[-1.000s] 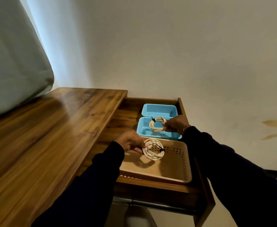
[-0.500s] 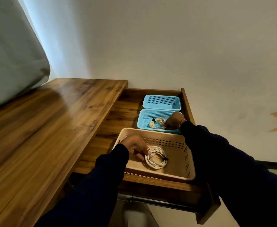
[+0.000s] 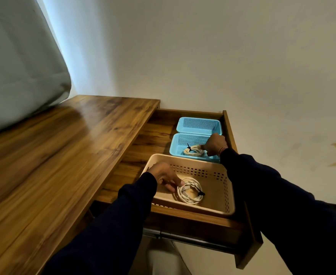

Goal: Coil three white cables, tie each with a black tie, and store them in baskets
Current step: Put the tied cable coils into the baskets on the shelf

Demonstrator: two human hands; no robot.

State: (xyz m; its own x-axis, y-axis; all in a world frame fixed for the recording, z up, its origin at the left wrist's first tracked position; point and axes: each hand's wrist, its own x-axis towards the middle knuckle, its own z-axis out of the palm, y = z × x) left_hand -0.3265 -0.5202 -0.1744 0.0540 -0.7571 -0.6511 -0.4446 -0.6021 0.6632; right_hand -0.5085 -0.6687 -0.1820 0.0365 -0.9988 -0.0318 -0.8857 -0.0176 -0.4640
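Cables lie coiled and tied: one (image 3: 190, 191) in the beige basket (image 3: 227, 197), left hand (image 3: 164, 175) pinching its edge; another (image 3: 194, 150) in the near blue basket (image 3: 176, 144), right hand (image 3: 214, 142) touching it, grip unclear. No writing readable.

Dim interior; cool daylight from curtain (image 3: 18, 62) upper left; sheen on desktop (image 3: 68, 139); wide-angle edge bending; sleeves possibly underexposed.
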